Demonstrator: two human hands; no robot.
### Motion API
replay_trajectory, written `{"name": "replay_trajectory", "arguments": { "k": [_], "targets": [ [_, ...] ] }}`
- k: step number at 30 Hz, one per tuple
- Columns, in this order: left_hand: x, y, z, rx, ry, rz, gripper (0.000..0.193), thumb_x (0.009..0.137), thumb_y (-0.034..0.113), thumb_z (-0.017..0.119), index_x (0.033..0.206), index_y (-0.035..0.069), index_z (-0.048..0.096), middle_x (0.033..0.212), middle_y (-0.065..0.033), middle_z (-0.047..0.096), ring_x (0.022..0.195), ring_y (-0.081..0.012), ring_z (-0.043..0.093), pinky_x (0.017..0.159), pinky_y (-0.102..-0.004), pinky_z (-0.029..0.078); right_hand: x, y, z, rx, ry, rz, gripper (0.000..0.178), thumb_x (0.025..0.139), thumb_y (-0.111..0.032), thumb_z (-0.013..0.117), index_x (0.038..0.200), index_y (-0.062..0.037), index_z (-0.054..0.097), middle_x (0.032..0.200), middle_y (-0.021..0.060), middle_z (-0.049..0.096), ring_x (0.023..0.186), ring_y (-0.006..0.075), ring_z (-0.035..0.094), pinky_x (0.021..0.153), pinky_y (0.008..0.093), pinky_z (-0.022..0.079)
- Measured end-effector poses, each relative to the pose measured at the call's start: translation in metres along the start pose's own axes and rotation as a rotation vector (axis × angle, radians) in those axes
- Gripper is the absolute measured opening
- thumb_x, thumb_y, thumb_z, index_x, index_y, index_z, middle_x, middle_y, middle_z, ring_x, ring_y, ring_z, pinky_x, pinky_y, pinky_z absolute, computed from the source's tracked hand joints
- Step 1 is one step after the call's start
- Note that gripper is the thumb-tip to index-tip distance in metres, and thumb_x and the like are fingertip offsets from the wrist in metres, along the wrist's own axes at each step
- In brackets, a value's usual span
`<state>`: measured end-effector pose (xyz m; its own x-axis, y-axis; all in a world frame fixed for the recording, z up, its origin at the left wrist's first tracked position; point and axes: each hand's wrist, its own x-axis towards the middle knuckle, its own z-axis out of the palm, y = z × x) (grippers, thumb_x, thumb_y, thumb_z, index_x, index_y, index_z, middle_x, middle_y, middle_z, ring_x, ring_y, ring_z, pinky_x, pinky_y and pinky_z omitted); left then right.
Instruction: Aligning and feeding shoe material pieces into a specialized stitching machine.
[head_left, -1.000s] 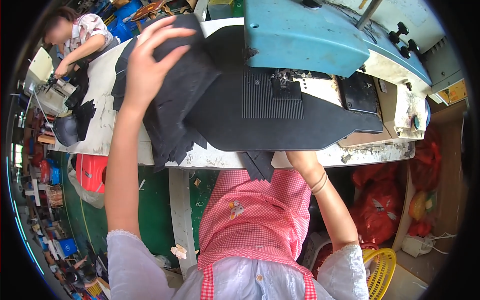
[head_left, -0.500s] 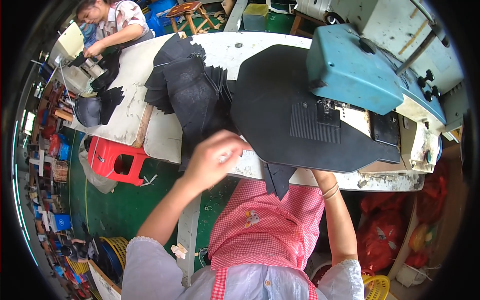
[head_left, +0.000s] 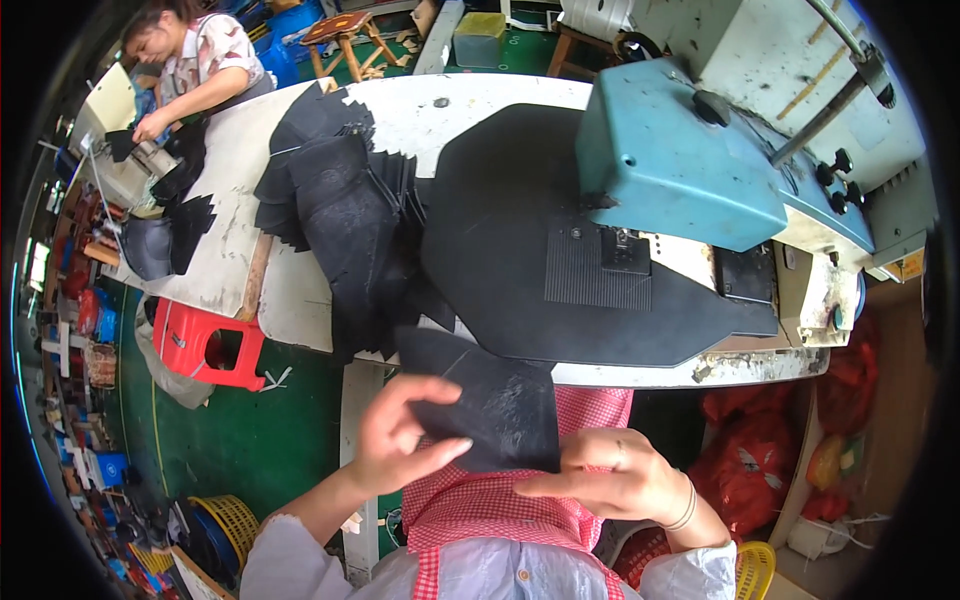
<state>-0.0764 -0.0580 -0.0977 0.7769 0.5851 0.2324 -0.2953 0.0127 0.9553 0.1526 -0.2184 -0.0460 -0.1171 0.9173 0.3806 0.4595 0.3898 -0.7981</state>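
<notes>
A flat black sheet piece (head_left: 490, 405), perhaps leather or fabric, hangs over my lap just below the front edge of the machine's black work plate (head_left: 490, 220). Its lower right corner sits in the fingers of my right hand (head_left: 625, 475), which are closed on it. At the left side of the piece is my left hand (head_left: 400, 435), thumb and fingers spread apart; whether a fingertip touches the piece is hard to tell. Left of the plate lies a fanned stack of similar black pieces (head_left: 350, 215), some overhanging the table's front edge.
A blue machine head (head_left: 680, 160) stands over the plate on the right. The white table (head_left: 470, 90) continues left to a person (head_left: 200, 70) working at another machine. A red plastic stool (head_left: 210, 345) stands below, and red bags (head_left: 750, 460) are at lower right.
My right hand has come out from under the plate's front edge and now grips the black piece, which is drawn toward my lap. My left hand has moved down beside it and spread.
</notes>
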Motion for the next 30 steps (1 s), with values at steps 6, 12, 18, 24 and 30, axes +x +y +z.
{"name": "replay_trajectory", "arguments": {
  "k": [6,12,18,24,30],
  "targets": [
    [0.085,0.058,0.005,0.986,0.035,0.433,0.048,0.076,0.011,0.081,0.123,0.007,0.069,0.159,-0.0309,0.027,0.148,-0.0491,0.029,0.12,-0.0575,0.023,0.024,-0.017,-0.026,-0.29,0.36,0.265,0.057,0.074,0.018,0.066,0.127,-0.0039,0.072,0.084,0.0051,0.059,0.071,0.015,0.063,0.064,0.0275,0.055],
    [0.126,0.032,0.04,1.21,-0.392,0.343,0.058,0.089,0.043,0.071,0.138,0.012,0.062,0.153,-0.0142,0.049,0.145,-0.0363,0.042,0.119,-0.0557,0.028,0.04,-0.019,-0.04,-0.712,0.261,0.311,0.048,0.074,0.005,0.073,0.121,-0.0079,0.074,0.091,0.0035,0.061,0.09,0.0207,0.061,0.08,0.0332,0.05],
    [0.145,0.033,0.039,1.148,-0.413,0.369,0.056,0.084,0.035,0.077,0.135,0.016,0.065,0.145,-0.0144,0.053,0.131,-0.0358,0.052,0.118,-0.0558,0.032,0.03,0.002,-0.052,-0.606,0.172,0.193,0.063,0.061,-0.002,0.075,0.123,-0.0085,0.071,0.121,0.0073,0.059,0.108,0.026,0.059,0.095,0.0414,0.043],
    [0.154,0.034,0.039,1.127,-0.433,0.339,0.054,0.083,0.031,0.077,0.133,0.015,0.066,0.137,-0.015,0.056,0.124,-0.0366,0.056,0.115,-0.0549,0.034,0.033,0.001,-0.061,-0.581,0.07,0.235,0.069,0.064,-0.007,0.077,0.132,-0.0092,0.066,0.128,0.0068,0.059,0.116,0.0257,0.057,0.099,0.0428,0.04],
    [0.166,0.034,0.038,1.11,-0.436,0.354,0.054,0.083,0.028,0.078,0.132,0.011,0.066,0.13,-0.0145,0.061,0.12,-0.0361,0.057,0.107,-0.0516,0.04,0.034,0.007,-0.064,-0.593,0.055,0.201,0.072,0.065,-0.01,0.078,0.136,-0.0115,0.064,0.133,0.0059,0.059,0.117,0.0257,0.057,0.099,0.0406,0.041]
  ]
}}
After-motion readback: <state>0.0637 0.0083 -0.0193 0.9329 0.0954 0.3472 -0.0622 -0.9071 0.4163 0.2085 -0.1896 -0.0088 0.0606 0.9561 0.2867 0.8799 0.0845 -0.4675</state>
